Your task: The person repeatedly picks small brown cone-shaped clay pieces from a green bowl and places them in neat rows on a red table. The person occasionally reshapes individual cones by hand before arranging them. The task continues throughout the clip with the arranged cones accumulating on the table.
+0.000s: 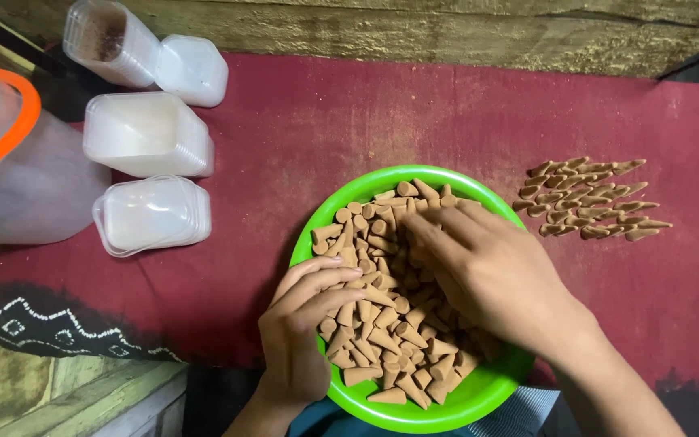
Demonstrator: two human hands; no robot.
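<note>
A bright green bowl (pixel 341 206) sits on a dark red cloth and is heaped with small brown cones (pixel 382 324). My left hand (pixel 301 324) rests at the bowl's near left rim, fingers curled over the cones. My right hand (pixel 487 271) lies flat across the heap from the right, fingers spread and pointing to the far left, touching the cones. What lies under either palm is hidden. To the right of the bowl, a neat batch of the same cones (pixel 588 198) lies in rows on the cloth.
Stacks of clear plastic lidded boxes (pixel 151 133) stand at the far left, beside a large translucent jug with an orange handle (pixel 10 154). A rough wooden wall (pixel 414 28) bounds the far side. The red cloth (pixel 309 121) covers the surface.
</note>
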